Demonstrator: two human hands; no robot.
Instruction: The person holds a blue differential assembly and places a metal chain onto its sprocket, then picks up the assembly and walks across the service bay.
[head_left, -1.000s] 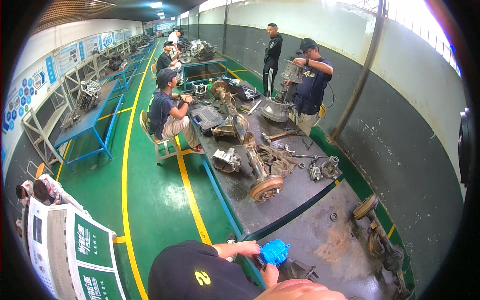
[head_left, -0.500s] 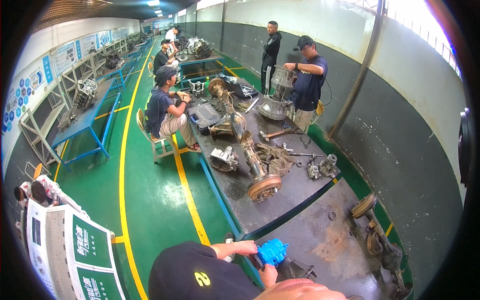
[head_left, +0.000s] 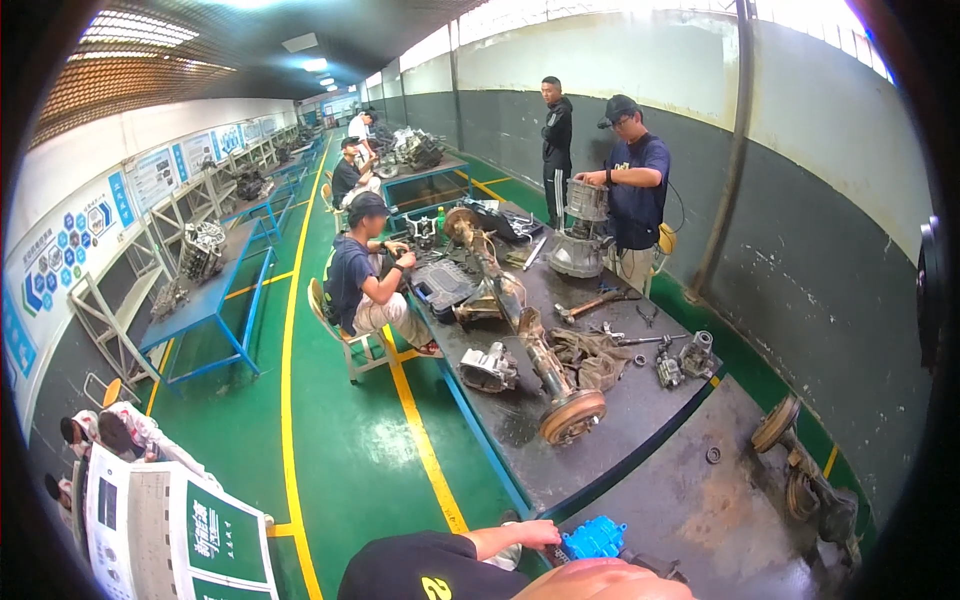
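Reaching in from the lower edge, my left hand (head_left: 540, 533) is at the left end of a blue metal casing (head_left: 595, 539) on the near workbench. Its fingers look curled, and a dark part just below them is only partly visible; what they grip cannot be made out. Behind the casing's lower side, a dark grey part (head_left: 655, 567) shows in part. A blurred shape close to the camera covers the lower middle, and my right hand is out of sight. My black sleeve (head_left: 430, 570) fills the bottom left of centre.
The near bench (head_left: 705, 500) carries a metal ring (head_left: 713, 455) and a rusty axle (head_left: 800, 460). On the adjoining bench lie a long axle with a brake drum (head_left: 572, 416), a gearbox housing (head_left: 488, 367) and a hammer (head_left: 597, 305). A seated person (head_left: 362, 275) and a standing person (head_left: 638, 185) work there.
The view has tilted up, so the scene sits lower and further right. My right hand, earlier at the blue casing's near side, is now hidden. My left hand stays by the casing.
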